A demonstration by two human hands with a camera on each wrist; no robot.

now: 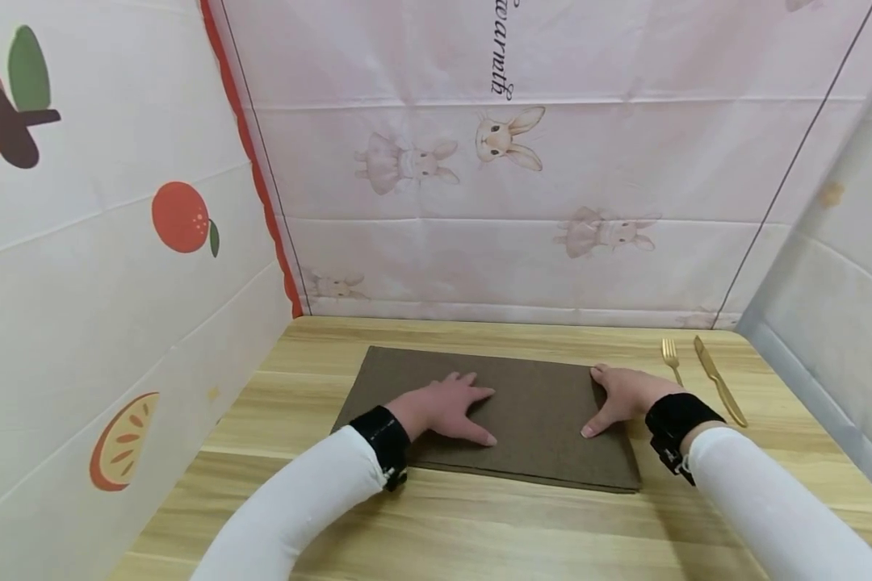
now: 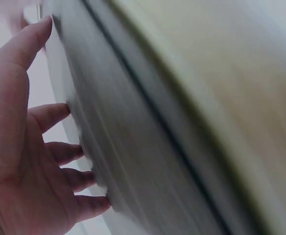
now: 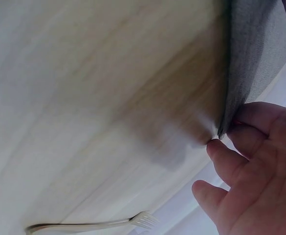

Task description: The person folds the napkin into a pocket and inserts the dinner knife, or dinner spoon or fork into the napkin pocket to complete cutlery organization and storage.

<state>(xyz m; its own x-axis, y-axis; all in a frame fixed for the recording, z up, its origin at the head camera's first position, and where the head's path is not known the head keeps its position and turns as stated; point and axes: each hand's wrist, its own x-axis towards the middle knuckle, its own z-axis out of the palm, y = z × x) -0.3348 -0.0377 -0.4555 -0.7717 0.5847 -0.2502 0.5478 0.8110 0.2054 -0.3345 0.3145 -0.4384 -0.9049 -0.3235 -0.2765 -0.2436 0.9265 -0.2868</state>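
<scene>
A folded dark brown cloth (image 1: 538,411) lies flat on the wooden table, its layers showing along the front edge. My left hand (image 1: 446,407) rests on the left half of it, fingers spread. In the left wrist view the fingertips (image 2: 101,203) press against the cloth's surface (image 2: 108,132). At the cloth's right side is my right hand (image 1: 621,397), thumb on top and well apart from the index finger near the far right corner. The right wrist view shows the fingers (image 3: 250,142) touching the cloth's edge (image 3: 235,88), with the little finger standing free.
To the right of my right hand lie a gold fork (image 1: 670,355) and a gold knife (image 1: 719,379) on the wooden table (image 1: 480,532). Printed white hangings (image 1: 421,194) enclose the table at the back and on both sides.
</scene>
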